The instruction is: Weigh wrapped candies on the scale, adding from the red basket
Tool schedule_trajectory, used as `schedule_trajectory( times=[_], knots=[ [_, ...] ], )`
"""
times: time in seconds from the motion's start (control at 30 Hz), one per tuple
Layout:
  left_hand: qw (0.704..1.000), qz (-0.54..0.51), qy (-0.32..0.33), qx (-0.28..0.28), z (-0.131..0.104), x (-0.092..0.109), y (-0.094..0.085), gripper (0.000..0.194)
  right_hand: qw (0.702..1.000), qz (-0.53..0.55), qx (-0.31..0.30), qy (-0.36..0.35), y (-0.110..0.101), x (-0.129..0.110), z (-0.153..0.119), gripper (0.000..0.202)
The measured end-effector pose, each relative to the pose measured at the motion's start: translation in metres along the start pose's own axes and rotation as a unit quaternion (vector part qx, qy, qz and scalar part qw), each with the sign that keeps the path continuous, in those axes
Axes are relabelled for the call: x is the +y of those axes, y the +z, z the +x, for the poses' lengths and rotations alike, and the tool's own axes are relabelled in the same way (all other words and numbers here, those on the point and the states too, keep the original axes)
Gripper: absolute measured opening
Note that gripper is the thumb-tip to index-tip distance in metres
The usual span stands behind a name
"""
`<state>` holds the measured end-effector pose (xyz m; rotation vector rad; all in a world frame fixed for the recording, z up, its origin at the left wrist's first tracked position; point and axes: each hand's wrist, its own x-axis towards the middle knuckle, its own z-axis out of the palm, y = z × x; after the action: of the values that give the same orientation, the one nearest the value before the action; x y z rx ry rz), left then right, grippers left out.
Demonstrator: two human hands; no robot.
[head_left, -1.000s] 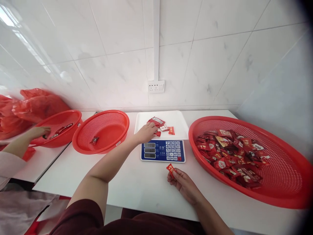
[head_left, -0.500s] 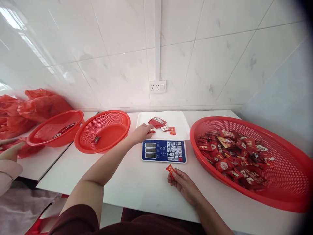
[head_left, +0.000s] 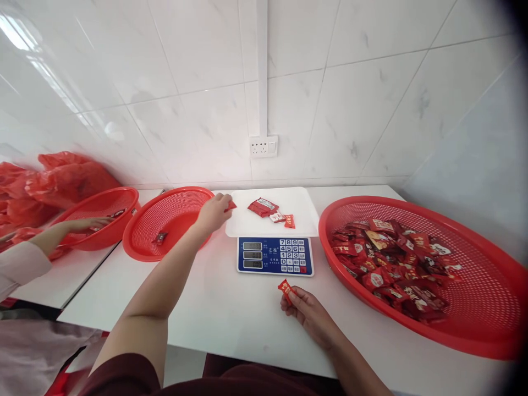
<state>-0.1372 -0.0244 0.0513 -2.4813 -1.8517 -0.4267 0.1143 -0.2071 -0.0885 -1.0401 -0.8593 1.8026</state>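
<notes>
My left hand [head_left: 215, 212] pinches a small red packet [head_left: 230, 205] between the left edge of the scale's white tray [head_left: 247, 226] and the middle red basket [head_left: 138, 234]. On that tray lie a larger red packet [head_left: 263, 207], a white-and-red packet [head_left: 278, 217] and a small red packet [head_left: 290, 221]. The blue key panel [head_left: 275, 256] faces me. Below it, my right hand [head_left: 300, 305] grips a red candy packet [head_left: 286, 290] above the white table. Inside the middle basket is one dark red packet [head_left: 159, 238].
A large red basket [head_left: 371, 300] with a heap of red packets [head_left: 396, 264] stands at the right. At the left, another person's hand [head_left: 88, 224] reaches into a further red basket [head_left: 103, 239]. Red plastic bags [head_left: 74, 179] lie behind it, against the wall.
My left hand has moved left off the scale tray, with a small red packet in its fingers. The other person's hand has come into the far left basket. My right hand has barely moved.
</notes>
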Motion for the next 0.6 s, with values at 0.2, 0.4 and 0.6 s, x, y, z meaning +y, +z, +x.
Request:
schedule_trajectory(
  times=[0.2, 0.4, 0.6],
  knots=[
    [0.996, 0.042, 0.055, -0.052, 0.014, 0.006, 0.001, 0.048, 1.0, -0.008, -0.014, 0.002, 0.002, -0.002, 0.002, 0.036],
    [0.958, -0.009, 0.208, -0.195, 0.064, 0.055, 0.049, 0.071, 1.0, 0.017, 0.008, -0.007, -0.002, 0.001, 0.002, 0.031],
    [0.956, 0.048, 0.219, -0.187, 0.077, 0.061, 0.044, 0.066, 1.0, -0.004, 0.011, -0.018, -0.005, 0.003, 0.0, 0.031]
  ],
)
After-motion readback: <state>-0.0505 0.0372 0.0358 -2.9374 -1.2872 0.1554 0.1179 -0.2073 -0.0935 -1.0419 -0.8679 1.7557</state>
